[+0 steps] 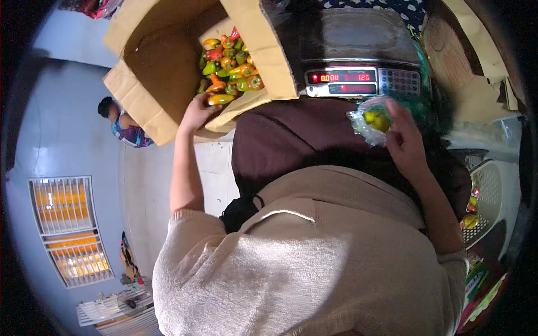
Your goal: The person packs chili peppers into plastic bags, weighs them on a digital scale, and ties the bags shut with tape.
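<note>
Reaching into the cardboard box (159, 70), the left hand (197, 113) is at an orange-green pepper (221, 99) there, whether gripping I cannot tell; the right hand (404, 140) holds a clear plastic bag (361, 129) with yellow-green contents (378, 120), near the weighing scale (358, 35)

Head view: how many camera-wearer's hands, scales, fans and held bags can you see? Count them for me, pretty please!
Hands: 2 (left hand, right hand)
Scale: 1
Fan: 1
Clear bag in the right hand: 1
Total: 5

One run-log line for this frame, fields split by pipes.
left hand: at peppers in cardboard box | right hand: holding clear bag | scale display: lit
</note>
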`<action>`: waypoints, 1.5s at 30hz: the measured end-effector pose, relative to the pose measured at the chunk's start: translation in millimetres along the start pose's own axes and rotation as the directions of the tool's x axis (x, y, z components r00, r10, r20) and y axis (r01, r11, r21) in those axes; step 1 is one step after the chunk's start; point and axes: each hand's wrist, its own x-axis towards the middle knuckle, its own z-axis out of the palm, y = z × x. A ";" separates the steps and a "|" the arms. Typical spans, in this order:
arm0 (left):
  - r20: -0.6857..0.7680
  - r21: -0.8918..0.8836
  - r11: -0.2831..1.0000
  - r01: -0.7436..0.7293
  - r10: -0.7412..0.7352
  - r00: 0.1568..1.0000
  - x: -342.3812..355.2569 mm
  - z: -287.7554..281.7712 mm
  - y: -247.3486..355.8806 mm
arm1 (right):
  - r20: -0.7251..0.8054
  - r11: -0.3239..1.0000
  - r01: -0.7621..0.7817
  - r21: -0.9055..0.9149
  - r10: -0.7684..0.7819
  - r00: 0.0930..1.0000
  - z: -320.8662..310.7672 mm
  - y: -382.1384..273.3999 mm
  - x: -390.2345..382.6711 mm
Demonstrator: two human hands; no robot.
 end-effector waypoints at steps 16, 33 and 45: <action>0.693 -0.363 0.923 0.125 0.178 0.699 -69.9 201.7 248.7 | 0.008 0.979 0.176 -0.106 -0.176 0.984 18.1 -20.4 -15.6; -0.056 -0.023 0.568 -0.822 0.821 0.569 -49.6 257.2 270.6 | 0.177 0.967 0.190 -0.172 -0.160 0.971 24.4 -17.5 -13.8; 0.068 0.143 0.643 -0.753 0.752 0.655 -59.1 265.1 280.7 | 0.144 0.930 0.338 -0.148 -0.318 0.937 56.6 -19.3 -15.6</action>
